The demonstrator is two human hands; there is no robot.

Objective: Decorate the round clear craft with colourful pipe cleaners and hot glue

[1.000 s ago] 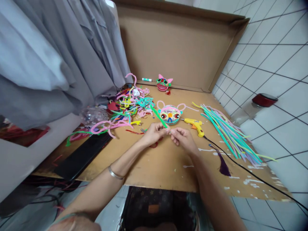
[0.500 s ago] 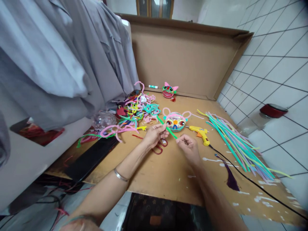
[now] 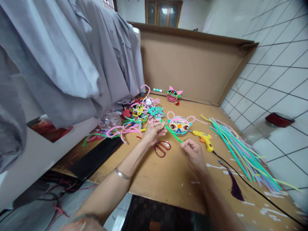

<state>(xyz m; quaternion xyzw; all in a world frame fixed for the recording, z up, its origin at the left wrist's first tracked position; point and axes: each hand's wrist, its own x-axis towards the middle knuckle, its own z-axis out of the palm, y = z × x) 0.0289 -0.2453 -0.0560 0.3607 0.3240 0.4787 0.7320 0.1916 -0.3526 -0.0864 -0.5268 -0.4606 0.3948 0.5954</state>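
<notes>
Stretched between my two hands is a green pipe cleaner [image 3: 173, 133]. My left hand [image 3: 154, 132] pinches its upper left end, and my right hand [image 3: 192, 150] grips its lower right end. Just beyond lies a round animal-face craft [image 3: 179, 125] with pink loop ears, red-and-black eyes and an orange nose. Scissors with dark red handles [image 3: 162, 149] rest on the table below my left hand; their blades are partly hidden by it. To the right of the face, a yellow glue gun [image 3: 202, 138] lies on its side.
A tangled heap of pipe cleaners [image 3: 146, 110] sits at left, beside a black tray-like object [image 3: 96, 158]. Straight pipe cleaners [image 3: 240, 150] and a purple tassel [image 3: 236, 187] lie at right. A finished-looking red face [image 3: 173, 94] stands by the cardboard wall [image 3: 185, 61]. Grey cloth [image 3: 101, 57] hangs at left.
My hands have moved apart along the green pipe cleaner, so a longer stretch shows between them. More of the scissor handles is visible. The camera view has shifted slightly.
</notes>
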